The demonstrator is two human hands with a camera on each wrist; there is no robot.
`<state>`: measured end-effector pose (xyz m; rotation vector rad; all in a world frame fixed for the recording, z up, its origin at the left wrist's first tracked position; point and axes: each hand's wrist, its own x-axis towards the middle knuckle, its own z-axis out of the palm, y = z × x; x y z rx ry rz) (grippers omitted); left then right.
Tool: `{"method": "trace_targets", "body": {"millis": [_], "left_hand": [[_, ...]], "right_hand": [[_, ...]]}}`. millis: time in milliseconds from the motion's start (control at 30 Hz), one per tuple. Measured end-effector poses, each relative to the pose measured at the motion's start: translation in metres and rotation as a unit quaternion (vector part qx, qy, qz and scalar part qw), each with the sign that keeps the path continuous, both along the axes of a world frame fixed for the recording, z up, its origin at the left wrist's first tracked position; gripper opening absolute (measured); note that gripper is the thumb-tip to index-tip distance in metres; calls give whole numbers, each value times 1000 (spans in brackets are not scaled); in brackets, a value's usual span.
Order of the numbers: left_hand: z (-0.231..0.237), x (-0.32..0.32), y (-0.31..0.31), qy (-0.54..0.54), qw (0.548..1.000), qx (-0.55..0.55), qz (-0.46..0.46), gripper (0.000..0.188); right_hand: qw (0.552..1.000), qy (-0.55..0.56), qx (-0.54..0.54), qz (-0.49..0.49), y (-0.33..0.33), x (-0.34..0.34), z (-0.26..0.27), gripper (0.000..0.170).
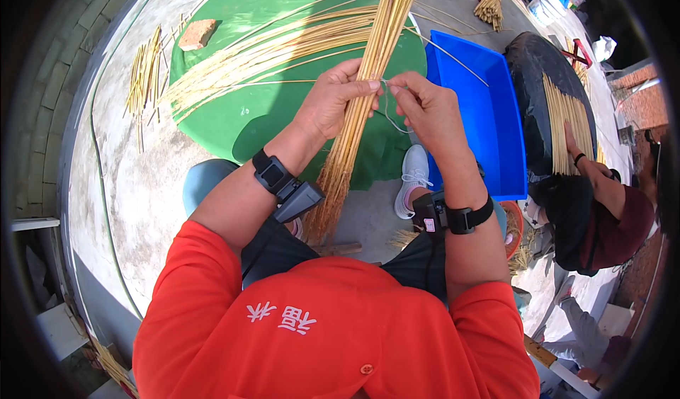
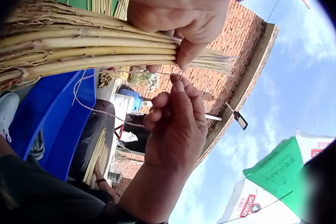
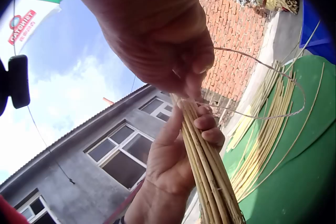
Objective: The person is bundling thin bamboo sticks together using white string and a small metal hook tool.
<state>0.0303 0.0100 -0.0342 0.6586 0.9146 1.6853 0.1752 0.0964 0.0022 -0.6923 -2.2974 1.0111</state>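
Observation:
A long bundle of dry tan stalks slants upright before the red shirt, its rough, shaggy end low between the knees. My left hand grips the bundle around its middle, thumb across the front. Close against the bundle's right side, my right hand pinches a thin string between thumb and fingertips. In the left wrist view the string hangs in a loose loop below the stalks. The right wrist view shows left fingers curled round the stalks, with the string looping out to the right.
More loose stalks lie across a round green surface, with a brick on its left. A blue tray stands at the right. Beyond it, another person's hand touches stalks on a dark round surface.

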Motion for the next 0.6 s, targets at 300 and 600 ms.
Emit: {"method": "trace_targets", "body": {"millis": [300, 600], "left_hand": [[-1, -2, 0, 20, 1000, -4, -8, 22], [0, 0, 0, 26, 1000, -11, 0, 22]], "right_hand": [[999, 27, 39, -1, 3, 2, -2, 9], [999, 34, 33, 3, 3, 4, -2, 8]]}}
